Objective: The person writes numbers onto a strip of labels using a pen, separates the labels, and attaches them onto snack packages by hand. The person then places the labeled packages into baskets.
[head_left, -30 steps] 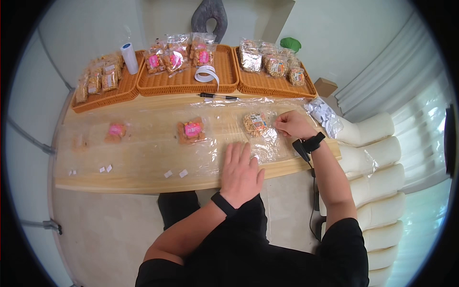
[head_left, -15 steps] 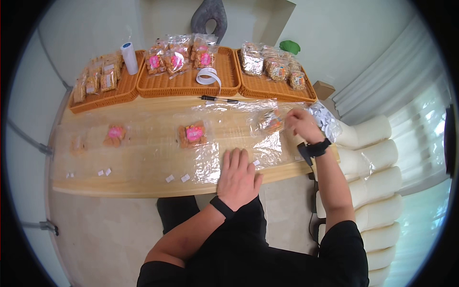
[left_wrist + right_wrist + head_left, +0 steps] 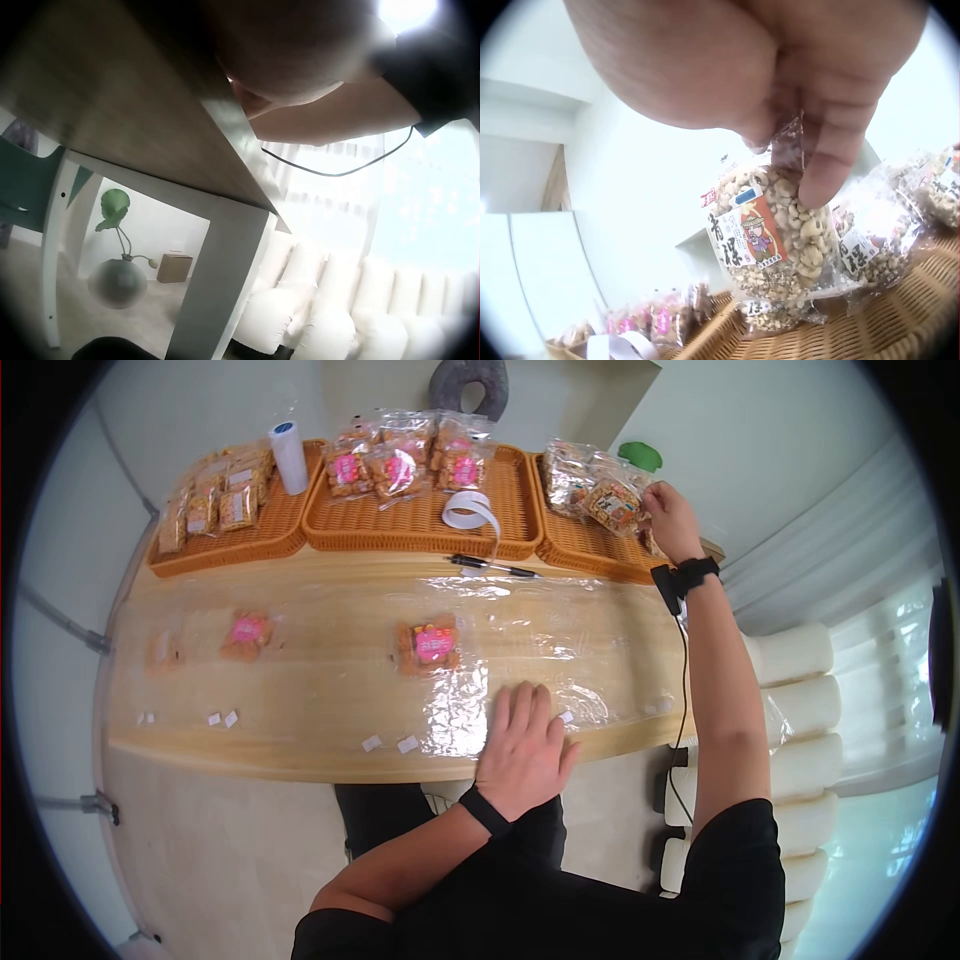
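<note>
My right hand (image 3: 676,525) is over the right wicker basket (image 3: 590,560) and pinches the edge of a clear bag of nuts and grains (image 3: 612,506). In the right wrist view the bag (image 3: 769,225) hangs from the thumb and fingers of the hand (image 3: 780,67), its illustrated label facing the camera, with similar bags (image 3: 877,240) beside it. My left hand (image 3: 522,760) rests flat at the table's front edge on clear plastic film (image 3: 560,650), fingers extended. Left of the film's glare lies a pink-labelled snack bag (image 3: 432,645).
Two more wicker baskets with bags stand left; the middle one (image 3: 400,540) holds a strip roll (image 3: 470,512). A pen (image 3: 495,567), another pink-labelled bag (image 3: 247,632) and small white pieces (image 3: 407,744) lie on the table. A cable (image 3: 684,690) hangs beside the right arm.
My right hand has lifted the grain bag off the film and carried it back to the right basket. My left hand has stayed at the table edge while the head view shifted.
</note>
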`<state>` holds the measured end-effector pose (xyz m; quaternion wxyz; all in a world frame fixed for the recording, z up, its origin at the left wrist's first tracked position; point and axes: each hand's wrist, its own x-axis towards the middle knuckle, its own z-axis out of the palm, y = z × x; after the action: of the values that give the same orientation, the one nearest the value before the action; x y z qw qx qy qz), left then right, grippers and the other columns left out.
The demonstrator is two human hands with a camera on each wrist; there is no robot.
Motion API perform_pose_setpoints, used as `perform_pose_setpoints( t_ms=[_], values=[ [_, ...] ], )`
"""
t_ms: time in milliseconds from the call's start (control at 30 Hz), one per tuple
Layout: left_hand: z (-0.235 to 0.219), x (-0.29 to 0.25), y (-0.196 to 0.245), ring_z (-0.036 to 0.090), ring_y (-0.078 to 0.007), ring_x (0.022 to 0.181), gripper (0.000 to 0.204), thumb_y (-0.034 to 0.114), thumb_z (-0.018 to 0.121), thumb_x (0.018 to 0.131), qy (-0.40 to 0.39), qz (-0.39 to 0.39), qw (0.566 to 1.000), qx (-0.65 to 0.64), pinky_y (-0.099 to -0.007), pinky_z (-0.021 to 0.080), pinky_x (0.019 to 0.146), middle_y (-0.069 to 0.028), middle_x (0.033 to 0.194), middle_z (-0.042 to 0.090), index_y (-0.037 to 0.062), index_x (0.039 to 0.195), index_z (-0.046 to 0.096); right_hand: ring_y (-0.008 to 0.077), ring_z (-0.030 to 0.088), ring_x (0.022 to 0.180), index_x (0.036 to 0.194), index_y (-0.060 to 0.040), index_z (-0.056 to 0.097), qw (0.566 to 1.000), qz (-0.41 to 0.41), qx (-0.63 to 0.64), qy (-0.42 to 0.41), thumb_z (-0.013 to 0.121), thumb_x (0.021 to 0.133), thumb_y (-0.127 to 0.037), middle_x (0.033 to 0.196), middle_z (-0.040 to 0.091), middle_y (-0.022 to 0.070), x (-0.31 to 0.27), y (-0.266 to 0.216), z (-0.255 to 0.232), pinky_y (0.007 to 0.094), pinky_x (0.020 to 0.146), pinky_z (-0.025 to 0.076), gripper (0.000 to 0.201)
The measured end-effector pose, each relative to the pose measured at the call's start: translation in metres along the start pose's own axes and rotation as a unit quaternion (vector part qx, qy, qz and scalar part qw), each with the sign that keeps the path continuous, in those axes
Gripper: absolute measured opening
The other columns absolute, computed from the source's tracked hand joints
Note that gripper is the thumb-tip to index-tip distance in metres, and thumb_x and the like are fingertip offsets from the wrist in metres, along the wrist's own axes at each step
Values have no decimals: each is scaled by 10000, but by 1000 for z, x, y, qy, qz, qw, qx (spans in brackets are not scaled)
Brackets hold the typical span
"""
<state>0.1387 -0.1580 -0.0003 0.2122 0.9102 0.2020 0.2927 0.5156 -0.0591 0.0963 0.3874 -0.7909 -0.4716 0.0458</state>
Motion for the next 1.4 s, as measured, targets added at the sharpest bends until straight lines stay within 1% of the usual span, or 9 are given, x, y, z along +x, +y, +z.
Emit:
perform_pose_setpoints(
  t_ms=[267, 367, 467, 533, 600, 767, 1000, 1133, 1400],
  values=[
    [-2, 1, -2, 458, -435, 1249, 390, 322, 670, 833, -3, -1, 1000, 6, -576, 307, 1110, -280, 1263, 534, -60, 908, 654, 187, 680, 782, 1080, -31, 641, 994, -36, -56, -88, 556, 997, -148, 876, 694, 100, 41, 12, 52, 333, 721, 558, 167],
    [-3, 0, -3, 455, -437, 1255, 391, 320, 671, 831, 0, 1, 1000, 1, -578, 301, 1116, -282, 1269, 533, -61, 917, 653, 184, 670, 774, 1080, -42, 670, 971, -191, -94, 110, 559, 989, -146, 849, 703, 85, 33, 14, 54, 320, 726, 526, 177],
    [-1, -2, -2, 455, -437, 1262, 397, 325, 670, 831, 14, 6, 1000, 2, -575, 296, 1125, -282, 1279, 533, -61, 923, 652, 158, 651, 757, 1058, -36, 694, 987, -136, -55, 71, 597, 962, -141, 825, 705, 64, 1, -2, 43, 309, 721, 511, 172],
    [0, -4, -2, 455, -430, 1269, 376, 314, 671, 829, 28, 17, 999, -4, -574, 297, 1128, -274, 1285, 535, -54, 906, 647, 127, 636, 755, 978, -11, 706, 996, -57, 25, -70, 635, 925, -118, 811, 696, 38, -43, -34, 42, 315, 725, 520, 139],
    [1, -6, -3, 454, -423, 1276, 356, 303, 672, 827, 41, 30, 999, -7, -572, 298, 1130, -266, 1292, 537, -47, 890, 642, 103, 629, 735, 936, 7, 707, 980, -102, -30, -170, 645, 912, -101, 788, 682, 27, -82, -68, 41, 292, 685, 522, 127],
    [-18, -21, -3, 470, -416, 1281, 247, 198, 684, 804, 105, 73, 986, -110, -568, 325, 1124, -240, 1277, 553, -34, 873, 635, 57, 614, 634, 885, -39, 699, 927, 40, 40, -370, 638, 937, -132, 730, 655, -3, -144, -109, 74, 219, 549, 475, 122],
    [-98, -62, -70, 521, -429, 1184, 198, 133, 692, 780, 187, -54, 978, 76, -595, 353, 1064, -219, 1218, 579, -30, 810, 583, 64, 597, 557, 830, -24, 676, 910, 89, 48, -402, 655, 951, -204, 701, 649, 1, -169, -132, 113, 225, 484, 466, 218],
    [-109, -79, -108, 565, -381, 1011, 145, 109, 670, 787, 184, -95, 974, 95, -538, 416, 996, -166, 973, 599, -11, 792, 590, 74, 560, 485, 728, -46, 645, 912, 174, 104, -356, 678, 914, -219, 596, 598, 3, -168, -124, 131, 235, 432, 426, 256],
    [-112, -84, -112, 564, -350, 965, 123, 115, 668, 777, 221, -76, 969, 84, -485, 442, 946, -138, 908, 586, 18, 730, 608, 67, 528, 526, 813, -64, 618, 940, 108, 152, -285, 634, 936, -147, 671, 602, 12, -163, -102, 117, 233, 436, 385, 149]
  ],
)
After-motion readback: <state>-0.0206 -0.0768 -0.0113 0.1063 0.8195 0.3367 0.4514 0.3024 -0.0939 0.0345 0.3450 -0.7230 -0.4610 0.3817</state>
